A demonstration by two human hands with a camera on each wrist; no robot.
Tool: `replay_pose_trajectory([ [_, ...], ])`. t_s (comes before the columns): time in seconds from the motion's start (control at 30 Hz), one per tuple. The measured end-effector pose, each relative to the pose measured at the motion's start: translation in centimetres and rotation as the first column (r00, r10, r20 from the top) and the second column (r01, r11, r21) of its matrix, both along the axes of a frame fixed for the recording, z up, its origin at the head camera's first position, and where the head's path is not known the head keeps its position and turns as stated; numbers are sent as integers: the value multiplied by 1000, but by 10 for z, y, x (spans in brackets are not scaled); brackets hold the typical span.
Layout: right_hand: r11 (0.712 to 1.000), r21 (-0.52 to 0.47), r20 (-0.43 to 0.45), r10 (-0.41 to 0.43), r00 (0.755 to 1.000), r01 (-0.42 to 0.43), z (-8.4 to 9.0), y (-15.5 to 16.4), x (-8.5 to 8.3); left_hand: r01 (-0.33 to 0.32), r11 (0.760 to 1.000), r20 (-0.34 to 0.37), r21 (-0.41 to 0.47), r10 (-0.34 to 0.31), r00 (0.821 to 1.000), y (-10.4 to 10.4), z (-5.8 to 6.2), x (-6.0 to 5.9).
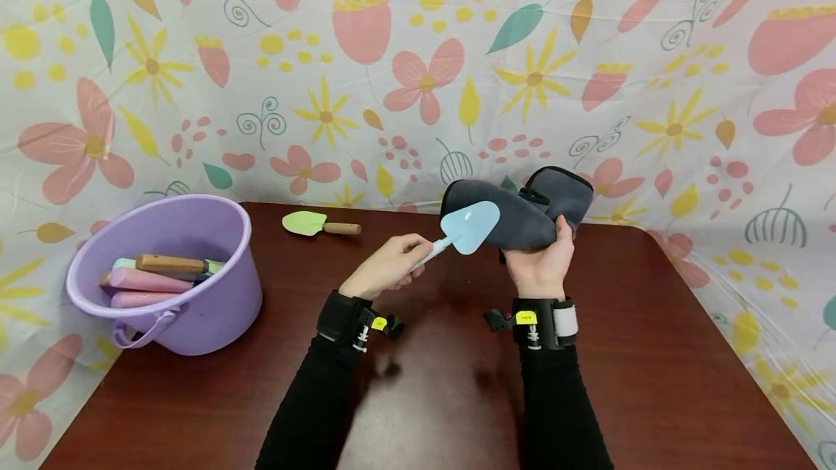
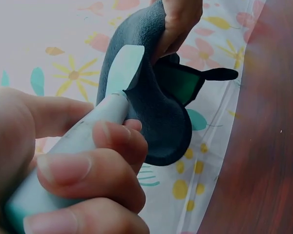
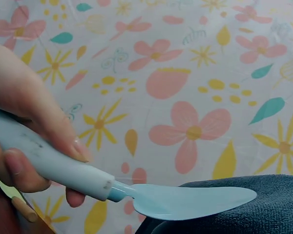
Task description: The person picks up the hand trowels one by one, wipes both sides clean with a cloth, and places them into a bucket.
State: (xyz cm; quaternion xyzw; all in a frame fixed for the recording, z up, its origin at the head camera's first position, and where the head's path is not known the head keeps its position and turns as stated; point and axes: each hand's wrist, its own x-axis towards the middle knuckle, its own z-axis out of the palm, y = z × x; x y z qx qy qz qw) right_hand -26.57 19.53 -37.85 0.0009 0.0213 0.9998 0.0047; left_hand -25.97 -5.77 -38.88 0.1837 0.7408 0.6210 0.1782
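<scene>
My left hand (image 1: 388, 265) grips the pale handle of a light blue hand trowel (image 1: 472, 227), thumb and fingers round it in the left wrist view. The spade-shaped blade (image 3: 195, 202) points away to the right. Behind it is a dark grey padded cloth piece (image 1: 567, 198) with black edging, folded and curved. My right hand (image 1: 541, 267) holds this piece from below, its thumb at the right side and its fingers partly hidden. A black strap (image 2: 219, 74) sticks out from the cloth in the left wrist view. The blade overlaps the cloth in every view.
A purple bucket (image 1: 222, 310) stands at the table's left, holding several tools with wooden and pink handles (image 1: 146, 281). Near the back edge lies a green trowel (image 1: 304, 223) with a wooden handle. Flower-patterned cloth (image 1: 418, 78) hangs behind the brown table (image 1: 653, 354).
</scene>
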Motion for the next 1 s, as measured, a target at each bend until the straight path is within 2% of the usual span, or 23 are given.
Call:
replay_pose_trajectory([
  [0.2,1000,-13,10,-18,1000,18,2,6,0,2,1000,-4,11,-2,1000,0,3,0],
  [0.4,998,-58,41,20,999,-18,3,8,0,-14,999,-18,38,15,1000,1,5,2],
  [0.57,996,-28,87,92,992,-90,1,6,-1,6,995,-12,95,-5,1000,2,6,2],
  [0.73,978,0,116,205,972,-207,-1,-3,-1,31,991,-7,132,-31,1000,4,8,3],
  [0.9,950,9,71,312,948,-313,-3,-13,1,62,986,19,158,-66,998,8,9,5],
  [1.0,941,27,50,336,940,-338,-3,-17,2,84,981,34,177,-91,995,9,10,6],
])
